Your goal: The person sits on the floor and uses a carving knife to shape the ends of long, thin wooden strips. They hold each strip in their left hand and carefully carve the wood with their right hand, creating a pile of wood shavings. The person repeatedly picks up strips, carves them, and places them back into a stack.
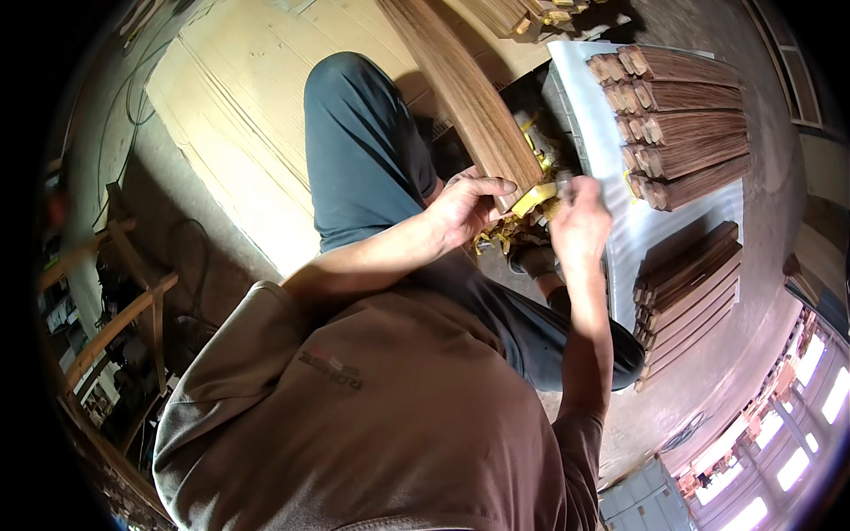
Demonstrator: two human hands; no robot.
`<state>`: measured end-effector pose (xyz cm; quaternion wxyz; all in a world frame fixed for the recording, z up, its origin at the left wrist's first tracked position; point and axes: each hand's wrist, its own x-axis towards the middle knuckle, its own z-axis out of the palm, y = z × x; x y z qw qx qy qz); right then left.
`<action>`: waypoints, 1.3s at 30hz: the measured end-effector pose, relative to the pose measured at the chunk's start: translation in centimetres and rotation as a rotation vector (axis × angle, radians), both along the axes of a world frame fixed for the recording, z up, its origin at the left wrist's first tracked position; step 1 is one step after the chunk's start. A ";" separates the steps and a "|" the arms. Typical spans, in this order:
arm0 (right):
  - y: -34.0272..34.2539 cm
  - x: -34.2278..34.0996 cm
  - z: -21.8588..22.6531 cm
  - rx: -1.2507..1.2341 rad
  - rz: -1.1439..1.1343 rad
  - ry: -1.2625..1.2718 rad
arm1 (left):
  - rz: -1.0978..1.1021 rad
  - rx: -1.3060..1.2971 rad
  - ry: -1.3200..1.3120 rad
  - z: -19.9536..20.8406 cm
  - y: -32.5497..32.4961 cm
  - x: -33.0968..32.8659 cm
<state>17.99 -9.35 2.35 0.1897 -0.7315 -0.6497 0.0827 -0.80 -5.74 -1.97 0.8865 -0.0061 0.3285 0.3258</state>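
Observation:
A long brown wooden board (469, 93) slants from the top of the view down to my hands. Near its lower end my left hand (469, 208) is closed round it, the thumb lying along the face. The board's end carries a short yellow piece (534, 200), perhaps a taped tip. My right hand (580, 221), slightly smeared by motion, is closed right beside that yellow end. A small greyish thing (564, 180) shows at its fingers, too blurred to name. Below the board end lie crumpled yellow scraps (496, 237).
On the right, stacked brown boards (691, 124) with pale ends lie on a white-covered surface (611, 199), with another row of boards (691, 305) nearer me. Flat cardboard (239, 115) covers the floor ahead and left. A wooden frame (115, 327) stands at far left.

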 end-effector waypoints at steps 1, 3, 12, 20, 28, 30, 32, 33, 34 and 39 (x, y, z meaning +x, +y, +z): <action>0.7 1.2 -0.3 0.007 -0.071 -0.060 | -0.025 0.008 -0.019 -1.1 0.0 -0.3; 1.3 4.4 -0.4 -0.001 -0.199 0.073 | -0.024 0.016 0.000 -2.0 -0.3 -0.6; -1.7 -1.6 -0.6 -0.045 -0.006 0.385 | -0.037 0.070 0.028 -1.5 0.2 0.1; 0.2 0.1 -0.9 -0.088 -0.061 0.323 | -0.067 0.062 0.042 -2.9 0.6 0.4; -0.5 -0.4 -2.0 0.183 -0.233 0.296 | -0.088 0.115 0.022 -2.1 1.3 1.7; -0.4 0.4 -2.5 -0.056 -0.426 0.715 | -0.091 0.082 0.069 -1.2 1.4 1.6; -0.2 1.5 -3.9 -0.043 -0.527 1.069 | -0.079 0.053 0.077 -1.1 1.2 1.5; -0.3 1.6 -3.8 -0.043 -0.530 1.186 | -0.072 0.051 0.069 -1.1 1.2 1.5; -0.4 1.8 -4.2 -0.046 -0.529 1.218 | -0.065 0.050 0.060 -1.2 1.3 1.5; -2.9 0.1 -5.7 -0.265 -0.544 1.290 | 0.032 0.081 -0.102 -1.1 2.2 2.2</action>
